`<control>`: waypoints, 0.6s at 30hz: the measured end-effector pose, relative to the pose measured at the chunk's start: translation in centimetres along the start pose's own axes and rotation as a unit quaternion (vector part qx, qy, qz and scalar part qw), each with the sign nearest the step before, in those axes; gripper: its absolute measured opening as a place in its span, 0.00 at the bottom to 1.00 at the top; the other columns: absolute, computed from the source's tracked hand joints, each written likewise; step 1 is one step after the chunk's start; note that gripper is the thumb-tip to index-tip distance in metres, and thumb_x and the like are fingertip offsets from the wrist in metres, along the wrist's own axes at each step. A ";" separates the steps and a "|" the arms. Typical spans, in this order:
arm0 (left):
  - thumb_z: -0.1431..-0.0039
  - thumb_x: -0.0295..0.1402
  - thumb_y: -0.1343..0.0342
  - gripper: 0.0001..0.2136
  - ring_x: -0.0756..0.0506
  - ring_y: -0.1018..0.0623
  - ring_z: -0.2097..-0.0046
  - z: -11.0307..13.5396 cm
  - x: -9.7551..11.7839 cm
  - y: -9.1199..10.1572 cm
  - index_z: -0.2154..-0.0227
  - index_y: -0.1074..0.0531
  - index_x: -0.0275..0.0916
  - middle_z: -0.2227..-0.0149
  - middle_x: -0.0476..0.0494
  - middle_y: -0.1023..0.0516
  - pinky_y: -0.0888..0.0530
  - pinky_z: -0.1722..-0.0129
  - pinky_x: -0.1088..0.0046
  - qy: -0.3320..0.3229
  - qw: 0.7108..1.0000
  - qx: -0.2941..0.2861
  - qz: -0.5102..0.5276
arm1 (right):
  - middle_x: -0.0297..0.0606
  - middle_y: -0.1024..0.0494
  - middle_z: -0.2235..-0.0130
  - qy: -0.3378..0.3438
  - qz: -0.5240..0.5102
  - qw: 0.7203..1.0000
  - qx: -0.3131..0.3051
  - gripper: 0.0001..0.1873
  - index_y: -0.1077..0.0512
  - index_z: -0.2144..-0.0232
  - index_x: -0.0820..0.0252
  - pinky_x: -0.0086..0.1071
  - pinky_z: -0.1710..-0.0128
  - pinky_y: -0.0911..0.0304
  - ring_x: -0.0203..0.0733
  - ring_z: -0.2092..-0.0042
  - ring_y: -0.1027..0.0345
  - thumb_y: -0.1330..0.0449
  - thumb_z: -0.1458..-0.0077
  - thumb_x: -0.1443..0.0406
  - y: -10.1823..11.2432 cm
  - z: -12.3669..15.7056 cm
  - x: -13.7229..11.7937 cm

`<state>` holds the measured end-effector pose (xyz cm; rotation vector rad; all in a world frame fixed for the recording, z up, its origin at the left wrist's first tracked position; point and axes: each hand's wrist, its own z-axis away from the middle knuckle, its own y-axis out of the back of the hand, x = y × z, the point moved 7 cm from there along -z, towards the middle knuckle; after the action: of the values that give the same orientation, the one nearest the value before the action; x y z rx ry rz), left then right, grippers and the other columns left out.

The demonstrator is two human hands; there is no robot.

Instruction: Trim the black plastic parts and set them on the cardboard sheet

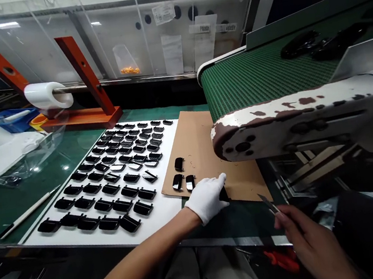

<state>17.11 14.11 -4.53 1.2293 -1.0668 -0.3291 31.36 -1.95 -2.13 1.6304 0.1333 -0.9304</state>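
Observation:
My left hand (207, 200), in a white glove, rests over the near edge of the brown cardboard sheet (204, 141). Its thumb and fingers close around a small glossy black plastic part (223, 194), mostly hidden by the glove. Just left of the glove, three similar parts lie on the cardboard, one of them a black part (190, 182) close to the fingers. Bare and lower right, my right hand (304, 238) grips a craft knife (268, 202), its blade pointing up and left toward the cardboard's corner.
Rows of black parts (104, 204) cover a white sheet (170, 213) on the left. A green conveyor belt (251, 82) overhangs the cardboard at right. A film roll (48, 96) hangs on an orange stand (86, 75). A white pen-like tool (28, 212) lies far left.

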 end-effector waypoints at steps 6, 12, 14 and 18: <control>0.54 0.39 0.33 0.45 0.45 0.26 0.46 6.3 2.9 3.0 0.37 0.53 0.41 0.46 0.41 0.27 0.29 0.46 0.72 0.021 0.973 0.063 0.219 | 0.36 0.22 0.69 0.050 -0.092 0.994 -0.012 0.19 0.26 0.62 0.54 0.27 0.70 0.32 0.38 0.71 0.29 0.51 0.41 0.51 0.7 1.9 -3.9; 0.56 0.33 0.31 0.43 0.44 0.28 0.45 11.8 4.7 4.7 0.38 0.47 0.46 0.46 0.44 0.28 0.32 0.43 0.69 0.022 0.920 0.142 0.363 | 0.27 0.33 0.80 0.162 -0.105 0.977 -0.092 0.12 0.30 0.69 0.54 0.24 0.80 0.42 0.33 0.79 0.39 0.44 0.45 0.53 -0.1 4.4 -10.4; 0.54 0.32 0.32 0.43 0.45 0.27 0.45 12.8 4.9 4.8 0.38 0.49 0.48 0.45 0.46 0.28 0.31 0.44 0.71 0.017 0.926 0.160 0.342 | 0.25 0.33 0.81 0.196 -0.093 0.971 -0.103 0.09 0.29 0.69 0.53 0.22 0.82 0.43 0.31 0.81 0.40 0.42 0.46 0.55 -0.4 5.0 -11.7; 0.53 0.34 0.33 0.42 0.46 0.25 0.48 14.0 5.2 5.2 0.38 0.50 0.50 0.45 0.47 0.28 0.30 0.46 0.73 0.004 0.937 0.190 0.293 | 0.26 0.28 0.79 0.212 -0.092 0.967 -0.105 0.07 0.28 0.70 0.52 0.22 0.81 0.42 0.31 0.80 0.38 0.43 0.44 0.58 -0.6 5.9 -12.6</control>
<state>6.86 3.91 1.90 1.1774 -1.4754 0.3582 19.63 -1.97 5.41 1.6148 0.6663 -0.6661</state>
